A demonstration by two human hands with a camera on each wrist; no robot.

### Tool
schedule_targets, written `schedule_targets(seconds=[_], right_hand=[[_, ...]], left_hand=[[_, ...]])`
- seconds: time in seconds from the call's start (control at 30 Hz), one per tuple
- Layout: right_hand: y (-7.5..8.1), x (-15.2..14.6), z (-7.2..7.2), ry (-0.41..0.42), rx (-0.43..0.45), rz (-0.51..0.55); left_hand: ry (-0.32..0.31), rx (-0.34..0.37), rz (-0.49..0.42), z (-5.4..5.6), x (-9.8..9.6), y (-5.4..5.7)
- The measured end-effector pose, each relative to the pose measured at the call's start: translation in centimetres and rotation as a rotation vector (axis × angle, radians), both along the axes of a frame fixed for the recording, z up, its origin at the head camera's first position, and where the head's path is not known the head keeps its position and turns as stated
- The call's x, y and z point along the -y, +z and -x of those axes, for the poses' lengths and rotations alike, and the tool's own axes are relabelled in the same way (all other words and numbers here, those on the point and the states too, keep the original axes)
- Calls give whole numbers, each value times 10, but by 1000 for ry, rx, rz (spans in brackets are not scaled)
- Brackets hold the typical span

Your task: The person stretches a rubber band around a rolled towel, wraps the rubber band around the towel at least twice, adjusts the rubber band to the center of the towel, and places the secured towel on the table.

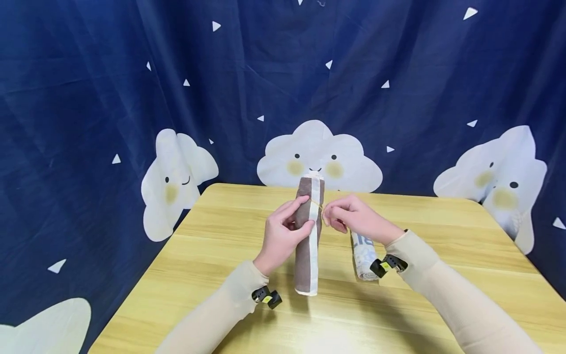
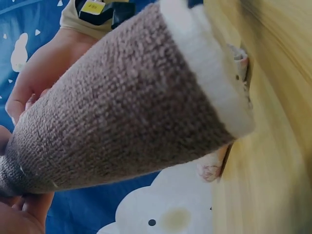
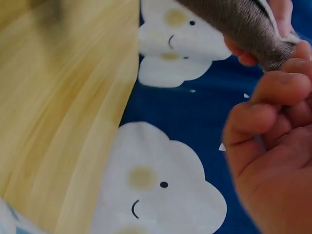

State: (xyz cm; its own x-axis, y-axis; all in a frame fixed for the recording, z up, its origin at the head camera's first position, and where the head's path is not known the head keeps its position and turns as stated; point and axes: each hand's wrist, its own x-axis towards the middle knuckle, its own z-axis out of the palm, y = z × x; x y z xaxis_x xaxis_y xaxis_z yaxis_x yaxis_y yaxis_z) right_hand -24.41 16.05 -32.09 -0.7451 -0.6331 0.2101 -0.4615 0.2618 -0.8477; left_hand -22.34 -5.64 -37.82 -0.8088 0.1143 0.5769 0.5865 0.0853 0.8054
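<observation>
A rolled brown towel [image 1: 304,268] with a white lengthwise stripe is held nearly upright over the table. My left hand [image 1: 281,236] grips it around the middle, thumb and fingertips on its front side. To its right, my right hand [image 1: 353,216] pinches a thin yellow rubber band [image 1: 317,204], which stretches across the roll's upper part. In the left wrist view the towel's [image 2: 112,107] lower end fills most of the frame, its white edge toward the table. My right hand's curled fingers [image 3: 282,92] show in the right wrist view, close to the roll.
A second rolled towel [image 1: 365,258], white with blue lettering, lies on the wooden table [image 1: 212,246] below my right wrist. Behind the table hangs a dark blue curtain [image 1: 239,88] with cloud faces and small white triangles.
</observation>
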Motion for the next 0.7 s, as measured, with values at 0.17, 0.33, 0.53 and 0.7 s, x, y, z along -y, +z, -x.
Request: schedule_targets(seconds=[0.17,0.33,0.53,0.7], right_hand=[[5,1,-2,-50,135,-154],[9,4,-1,-121,166,-315],[14,6,-3,-270,6,-516],[15,8,-4,-430,-153,-618]], left_hand=[[0,1,2,-4,3,3],[-26,-19,26,-10,6,6],[-65,-54,37,-13,5,5],[-93,-64,61,-11,4,0]])
